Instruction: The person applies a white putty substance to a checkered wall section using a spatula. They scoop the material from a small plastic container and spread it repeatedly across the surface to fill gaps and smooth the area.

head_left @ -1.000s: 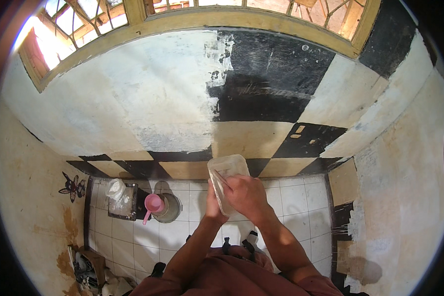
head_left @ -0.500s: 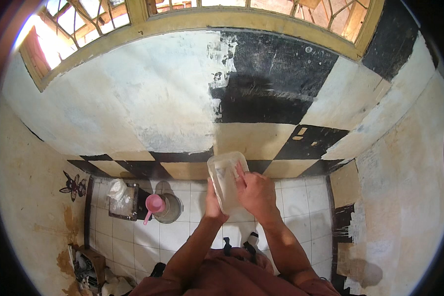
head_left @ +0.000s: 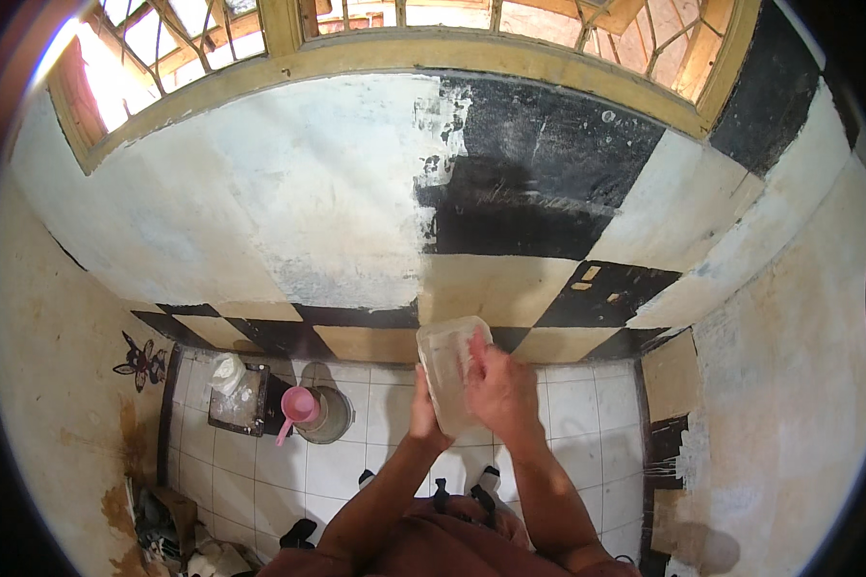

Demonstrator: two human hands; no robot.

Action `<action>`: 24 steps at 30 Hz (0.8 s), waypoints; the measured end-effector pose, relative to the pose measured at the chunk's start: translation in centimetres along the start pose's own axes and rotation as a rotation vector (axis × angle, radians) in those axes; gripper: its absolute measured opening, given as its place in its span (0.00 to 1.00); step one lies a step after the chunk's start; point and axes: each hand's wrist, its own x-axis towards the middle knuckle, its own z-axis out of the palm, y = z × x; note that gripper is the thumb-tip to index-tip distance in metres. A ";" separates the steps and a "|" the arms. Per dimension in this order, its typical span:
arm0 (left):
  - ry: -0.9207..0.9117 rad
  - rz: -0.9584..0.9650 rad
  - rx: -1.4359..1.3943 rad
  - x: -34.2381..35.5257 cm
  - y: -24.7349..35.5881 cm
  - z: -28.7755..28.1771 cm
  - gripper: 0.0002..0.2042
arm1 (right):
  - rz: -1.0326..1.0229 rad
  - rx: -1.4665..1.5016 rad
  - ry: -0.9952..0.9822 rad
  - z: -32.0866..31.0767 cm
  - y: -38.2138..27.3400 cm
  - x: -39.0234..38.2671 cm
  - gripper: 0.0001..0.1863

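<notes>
A clear plastic tub point(head_left: 440, 370), oblong and shallow with rounded corners, is tilted in front of me at the foot of the wall. My left hand point(head_left: 425, 413) grips it along its left side and lower corner. Over the tub's right side is my right hand point(head_left: 502, 392), curled and blurred by motion. A reddish streak shows at its fingertips, inside the tub; whether it is a finger or a tool is unclear. Pale, whitish smears coat the tub's inside.
The wall point(head_left: 346, 192) ahead has black and cream checks partly covered in white, below a yellow window frame point(head_left: 404, 60). On the white floor tiles stand a pink dipper point(head_left: 299, 406) on a grey bucket point(head_left: 334, 420) and a dark box point(head_left: 241, 412) with a white bag point(head_left: 227, 373). Clutter point(head_left: 168, 519) lies lower left.
Both hands and the tub have shifted slightly down and right in the picture, as my view has tilted a little. My right hand keeps moving over the tub; my left still holds it.
</notes>
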 end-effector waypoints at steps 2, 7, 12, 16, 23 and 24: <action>-0.012 -0.017 0.018 0.2 0.2 -0.4 0.36 | 0.083 -0.072 -0.032 -0.7 1.5 0.4 0.17; 0.049 0.016 -0.014 0.1 -0.3 0.8 0.33 | 0.027 -0.071 -0.076 1.0 0.4 -0.3 0.12; 0.092 -0.007 -0.053 -0.4 0.3 0.3 0.32 | 0.016 -0.069 -0.134 0.2 -0.5 0.2 0.13; 0.077 -0.009 -0.033 -0.6 0.3 -0.1 0.32 | 0.067 -0.059 -0.055 -0.3 2.3 0.7 0.13; 0.034 0.017 -0.068 0.0 -0.1 -0.9 0.32 | 0.013 -0.163 -0.106 1.8 -0.8 -1.9 0.13; 0.039 0.019 -0.060 0.0 0.0 -1.1 0.31 | -0.010 -0.126 -0.109 1.7 -1.0 -2.1 0.13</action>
